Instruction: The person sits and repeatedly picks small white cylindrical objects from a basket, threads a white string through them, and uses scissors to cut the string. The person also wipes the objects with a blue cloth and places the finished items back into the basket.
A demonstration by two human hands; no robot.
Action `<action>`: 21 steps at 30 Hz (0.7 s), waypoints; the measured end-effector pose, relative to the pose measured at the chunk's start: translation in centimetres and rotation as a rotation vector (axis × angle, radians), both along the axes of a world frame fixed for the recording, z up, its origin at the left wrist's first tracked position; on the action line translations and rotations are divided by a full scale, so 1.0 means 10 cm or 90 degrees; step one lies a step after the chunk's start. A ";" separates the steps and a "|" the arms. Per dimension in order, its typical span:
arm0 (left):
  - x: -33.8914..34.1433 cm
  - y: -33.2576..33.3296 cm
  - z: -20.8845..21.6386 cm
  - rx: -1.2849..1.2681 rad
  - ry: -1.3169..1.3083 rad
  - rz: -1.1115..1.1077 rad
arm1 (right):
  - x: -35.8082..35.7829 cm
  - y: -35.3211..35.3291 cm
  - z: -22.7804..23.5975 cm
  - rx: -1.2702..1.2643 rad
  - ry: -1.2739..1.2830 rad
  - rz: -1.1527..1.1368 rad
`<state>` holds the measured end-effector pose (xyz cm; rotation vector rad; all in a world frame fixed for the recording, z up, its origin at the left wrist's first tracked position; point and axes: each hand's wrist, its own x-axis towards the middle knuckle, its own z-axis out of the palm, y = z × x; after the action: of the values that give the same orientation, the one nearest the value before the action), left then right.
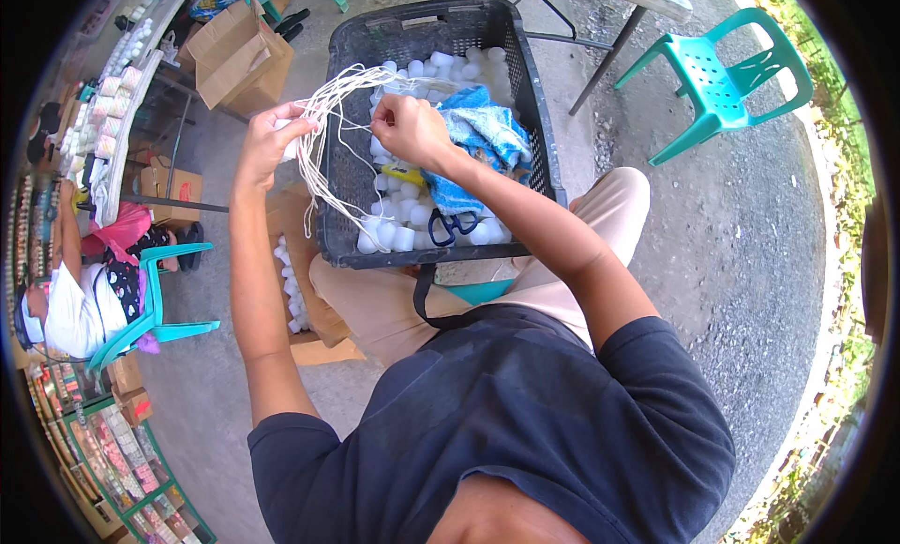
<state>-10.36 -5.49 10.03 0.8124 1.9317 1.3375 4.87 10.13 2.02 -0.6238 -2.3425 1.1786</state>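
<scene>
My left hand (266, 149) is closed on a bundle of white cord (323, 122) at the left rim of a black plastic crate (339, 202). A small white piece shows between its fingers, partly hidden. Loops of the cord hang down over the crate's edge. Above the crate, my right hand (410, 130) pinches a strand that runs across from the bundle; its fingertips are partly hidden. Inside the crate lie many small white cup-shaped pieces (405, 209), a blue and white cloth (480, 132), a yellow tool (403, 175) and dark-handled scissors (452, 227).
A cardboard box (323, 305) with more white pieces stands by my left leg. Another open carton (239, 52) sits at the far left. A person (80, 305) sits on a green chair beside a long table. An unoccupied green chair (717, 85) stands at the right.
</scene>
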 end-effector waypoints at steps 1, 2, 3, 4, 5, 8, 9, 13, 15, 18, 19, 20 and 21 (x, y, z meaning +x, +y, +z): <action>-0.05 0.02 -0.02 -0.020 0.074 -0.009 | 0.05 0.04 0.03 -0.024 0.037 -0.002; -0.15 0.03 -0.06 -0.042 0.148 -0.014 | 0.08 0.07 0.04 -0.051 0.075 0.000; -0.23 0.04 -0.10 -0.064 0.223 -0.018 | 0.13 0.11 0.05 -0.078 0.114 0.002; -0.26 0.11 -0.10 -0.053 0.465 0.058 | 0.23 0.17 0.11 -0.131 0.160 0.011; -0.24 0.17 -0.08 -0.042 0.707 0.139 | 0.31 0.22 0.12 -0.185 0.168 0.024; -0.11 0.23 0.06 0.047 0.629 0.151 | 0.58 0.26 0.30 -0.252 0.185 0.050; 0.03 0.25 0.10 0.076 0.363 0.089 | 0.67 0.25 0.36 -0.246 0.193 0.051; 0.74 0.31 0.05 0.164 0.018 -0.054 | 0.81 0.25 0.39 -0.229 0.241 0.042; 0.89 0.37 -0.03 0.180 0.043 -0.032 | 0.89 0.23 0.39 -0.229 0.238 0.049; 0.99 0.47 -0.09 0.232 0.040 -0.011 | 0.99 0.20 0.49 -0.218 0.220 0.066; 1.04 0.47 -0.12 0.258 0.017 0.000 | 1.04 0.16 0.54 -0.207 0.210 0.069; 1.08 0.47 -0.16 0.283 -0.006 0.011 | 1.07 0.13 0.56 -0.196 0.199 0.073; 1.07 0.46 -0.23 0.287 -0.032 -0.017 | 1.06 0.11 0.56 -0.155 0.238 0.059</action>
<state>0.34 -0.86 7.76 0.9999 1.5920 1.7902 15.47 11.24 7.62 -0.3359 -1.9491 1.4926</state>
